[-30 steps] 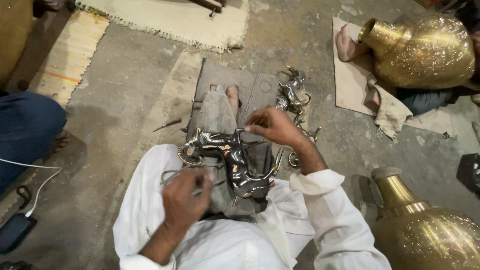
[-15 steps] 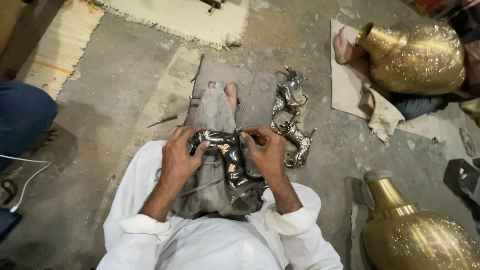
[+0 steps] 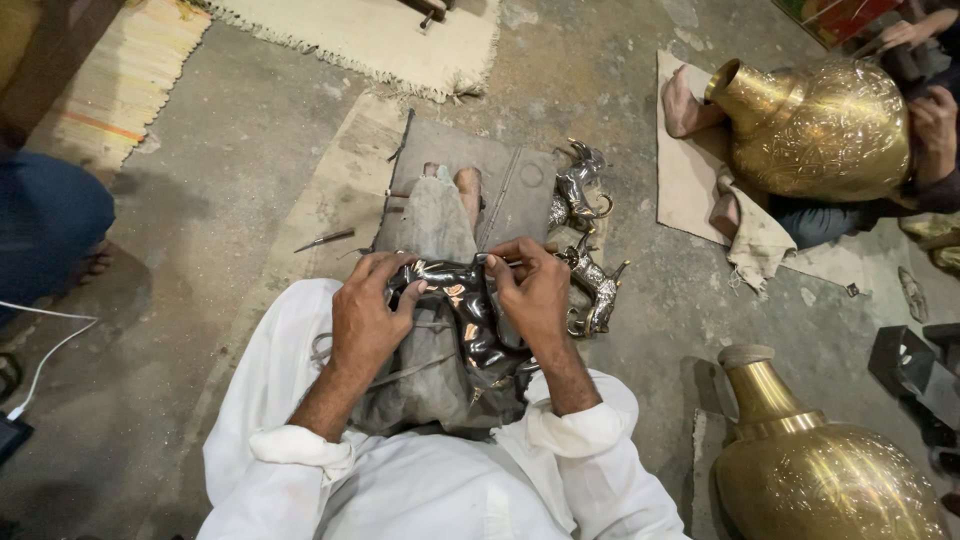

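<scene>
A dark shiny metal animal figurine (image 3: 470, 310) lies across a grey cloth (image 3: 430, 380) on my lap. My left hand (image 3: 368, 318) grips its near-left end. My right hand (image 3: 536, 290) presses on its right side and pinches a thin tool at the figurine's top. Both sleeves are white and rolled up. Two more metal figurines (image 3: 578, 190) (image 3: 596, 290) lie on the floor just right of my hands.
A large brass vase (image 3: 820, 130) is held by another person at the upper right, whose bare foot (image 3: 682, 105) rests on a cloth. A second brass vase (image 3: 810, 470) stands at the lower right. A thin tool (image 3: 322, 240) lies on the floor at left. A blue-clad leg (image 3: 50, 215) is at the far left.
My left hand came up from my lap onto the figurine. My right hand drew in from the floor figurines, and both hands now hold the piece together.
</scene>
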Tool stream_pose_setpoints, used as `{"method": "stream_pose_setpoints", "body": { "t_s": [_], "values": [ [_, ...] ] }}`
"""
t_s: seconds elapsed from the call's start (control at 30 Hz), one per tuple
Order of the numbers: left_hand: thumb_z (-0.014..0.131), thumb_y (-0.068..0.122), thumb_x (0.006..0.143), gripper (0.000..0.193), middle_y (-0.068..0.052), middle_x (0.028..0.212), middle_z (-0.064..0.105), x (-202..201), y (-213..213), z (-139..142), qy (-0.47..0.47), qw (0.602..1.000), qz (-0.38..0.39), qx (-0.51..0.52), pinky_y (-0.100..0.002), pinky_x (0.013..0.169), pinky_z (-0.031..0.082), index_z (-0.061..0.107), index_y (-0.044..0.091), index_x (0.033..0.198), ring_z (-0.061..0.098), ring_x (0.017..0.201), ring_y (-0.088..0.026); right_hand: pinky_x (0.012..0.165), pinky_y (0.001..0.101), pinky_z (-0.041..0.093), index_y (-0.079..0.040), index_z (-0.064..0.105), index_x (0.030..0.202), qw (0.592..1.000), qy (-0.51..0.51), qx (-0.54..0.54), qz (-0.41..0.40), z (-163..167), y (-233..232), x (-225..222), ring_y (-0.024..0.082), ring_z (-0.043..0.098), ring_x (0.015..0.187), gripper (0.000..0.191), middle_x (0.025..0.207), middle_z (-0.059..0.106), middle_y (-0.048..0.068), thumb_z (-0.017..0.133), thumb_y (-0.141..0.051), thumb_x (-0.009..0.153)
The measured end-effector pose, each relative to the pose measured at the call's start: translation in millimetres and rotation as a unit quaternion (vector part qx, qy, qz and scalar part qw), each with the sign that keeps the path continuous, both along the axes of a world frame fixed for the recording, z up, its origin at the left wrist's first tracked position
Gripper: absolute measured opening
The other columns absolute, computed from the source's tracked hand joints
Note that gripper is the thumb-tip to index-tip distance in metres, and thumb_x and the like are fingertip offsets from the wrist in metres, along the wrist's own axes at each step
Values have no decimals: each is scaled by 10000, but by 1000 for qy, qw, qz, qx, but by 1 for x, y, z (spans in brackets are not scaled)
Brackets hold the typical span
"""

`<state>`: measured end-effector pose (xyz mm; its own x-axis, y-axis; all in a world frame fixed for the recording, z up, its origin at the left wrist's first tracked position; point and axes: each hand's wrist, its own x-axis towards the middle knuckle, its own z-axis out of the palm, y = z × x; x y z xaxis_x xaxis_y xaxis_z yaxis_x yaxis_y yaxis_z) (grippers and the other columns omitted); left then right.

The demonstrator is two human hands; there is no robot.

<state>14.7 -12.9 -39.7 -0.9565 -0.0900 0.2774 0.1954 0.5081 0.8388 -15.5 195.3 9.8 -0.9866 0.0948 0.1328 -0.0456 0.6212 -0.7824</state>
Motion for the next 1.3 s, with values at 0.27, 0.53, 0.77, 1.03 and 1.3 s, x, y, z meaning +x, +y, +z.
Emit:
{"method": "stream_pose_setpoints", "body": {
  "t_s": [0.27,0.53,0.77,1.03,1.3],
  "values": [
    [772,154,864,284,-103,1122,712,-1,4,3,10,1000,26,-4,-425,822,554,748,121,1145,711,989,-334,709,259,639,31,709,944,994,-35,-72,77,-10,19,-10,136,774,783,56,859,788,103,732,13,896],
    [729,96,891,234,-100,1106,732,-1,6,3,10,999,39,-8,-414,835,566,757,109,1123,722,988,-324,700,254,637,15,704,958,992,-54,-66,98,-10,26,-1,135,782,824,67,899,782,98,728,7,896],
    [717,80,895,224,-97,1101,748,-1,8,4,14,999,45,-11,-401,820,583,762,97,1114,739,971,-313,686,249,627,3,710,967,993,-63,-54,84,-9,28,10,119,764,823,83,906,777,73,737,5,888],
    [726,74,892,216,-111,1065,750,-1,7,6,37,998,50,-19,-415,814,575,764,104,1102,729,965,-333,604,216,541,-12,723,948,992,-68,-36,101,-6,31,17,57,701,730,69,841,759,42,752,-1,887],
    [716,53,877,222,-110,1054,757,-5,9,7,45,997,56,-13,-411,807,571,775,106,1085,733,949,-326,562,213,498,-29,734,927,992,-80,3,99,6,30,21,35,647,652,60,791,763,13,765,-23,876]
  ]
}}
